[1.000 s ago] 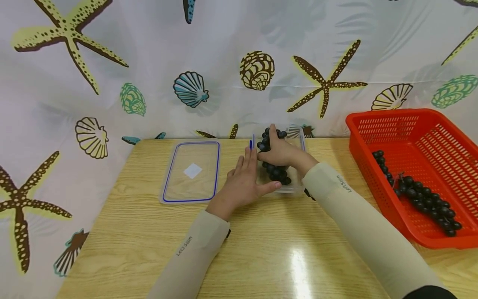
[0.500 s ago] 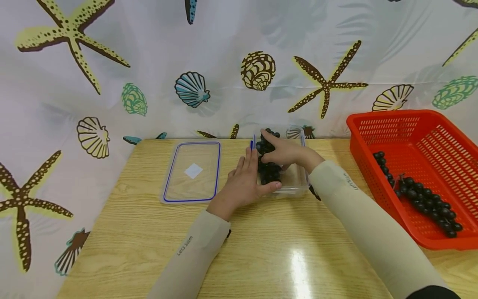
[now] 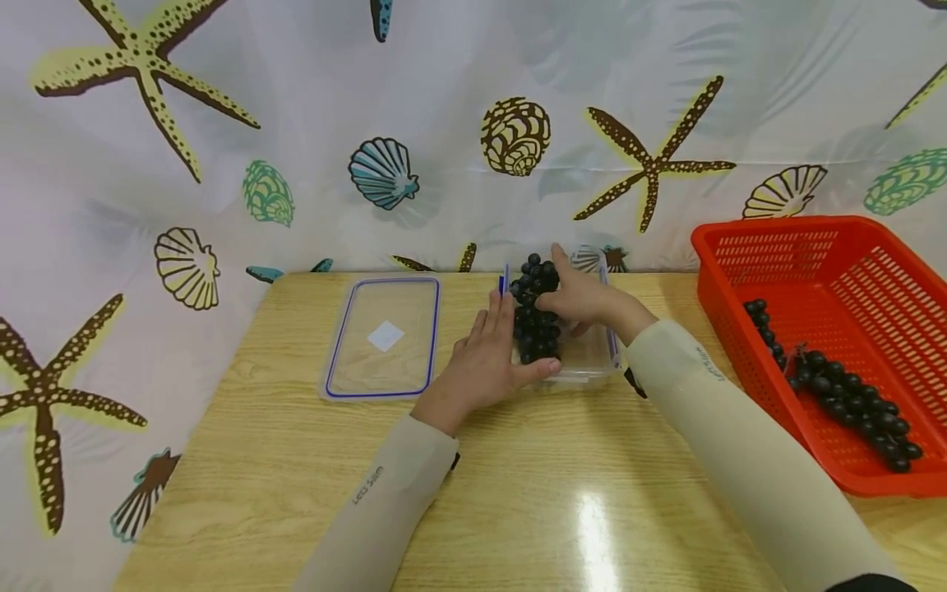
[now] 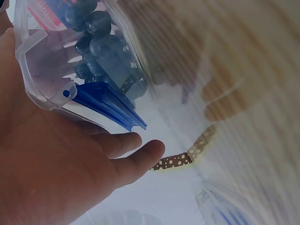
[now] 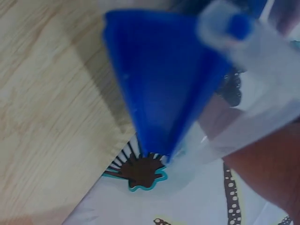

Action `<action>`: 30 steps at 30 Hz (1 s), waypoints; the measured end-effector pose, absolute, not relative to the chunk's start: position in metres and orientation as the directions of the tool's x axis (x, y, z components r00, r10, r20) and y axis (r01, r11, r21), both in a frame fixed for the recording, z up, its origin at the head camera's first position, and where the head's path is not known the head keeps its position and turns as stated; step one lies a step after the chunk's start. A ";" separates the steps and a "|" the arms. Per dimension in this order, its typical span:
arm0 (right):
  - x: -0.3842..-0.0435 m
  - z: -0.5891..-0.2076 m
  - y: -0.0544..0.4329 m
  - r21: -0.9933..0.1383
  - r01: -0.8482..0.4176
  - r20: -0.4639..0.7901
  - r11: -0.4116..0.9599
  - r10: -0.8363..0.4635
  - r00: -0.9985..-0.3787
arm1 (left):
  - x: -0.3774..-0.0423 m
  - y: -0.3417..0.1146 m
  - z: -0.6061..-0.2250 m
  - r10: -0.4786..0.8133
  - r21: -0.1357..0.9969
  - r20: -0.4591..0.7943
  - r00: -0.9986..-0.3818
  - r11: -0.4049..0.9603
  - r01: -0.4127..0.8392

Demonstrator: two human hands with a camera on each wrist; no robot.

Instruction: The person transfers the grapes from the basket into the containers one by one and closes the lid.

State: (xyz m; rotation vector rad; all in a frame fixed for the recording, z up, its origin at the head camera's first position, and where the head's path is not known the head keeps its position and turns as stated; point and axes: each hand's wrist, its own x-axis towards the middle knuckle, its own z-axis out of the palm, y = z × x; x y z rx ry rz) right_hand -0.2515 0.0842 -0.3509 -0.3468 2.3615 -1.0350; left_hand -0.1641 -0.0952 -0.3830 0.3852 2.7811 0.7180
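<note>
A bunch of dark grapes [image 3: 534,325] lies along the left side of a clear plastic food container [image 3: 584,362] at the table's back edge. My left hand [image 3: 481,366] rests along the container's left wall, fingers straight, thumb over the front rim. My right hand [image 3: 588,300] reaches inside, right of the bunch; its index finger points away and its thumb touches the grapes. Its other fingers are mostly hidden. In the left wrist view, grapes [image 4: 98,47] show through the wall beside a blue latch [image 4: 110,105]. Another blue latch [image 5: 161,75] fills much of the right wrist view.
A clear lid [image 3: 381,370] with a blue seal lies flat left of the container. At right stands a red basket [image 3: 784,230] with more dark grapes [image 3: 854,403] in it. A patterned curtain [image 3: 444,197] hangs behind the wooden table [image 3: 518,493].
The grapes have shifted left against the container's left wall. My right hand first moved left with them, then drew back slightly right, its index finger straightening. My left hand has stayed put.
</note>
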 end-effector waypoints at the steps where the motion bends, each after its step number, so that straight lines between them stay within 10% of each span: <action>1: -0.250 -0.349 0.085 -0.740 -0.001 -0.379 0.672 -0.419 -0.825 | -0.164 -0.095 -0.383 0.313 0.500 -0.167 -0.935 0.844 0.193; 30: -0.223 -0.349 0.085 -0.846 0.381 -0.529 0.373 -0.497 -0.688 | -0.167 -0.093 -0.382 0.327 0.558 -0.198 -0.924 0.813 0.168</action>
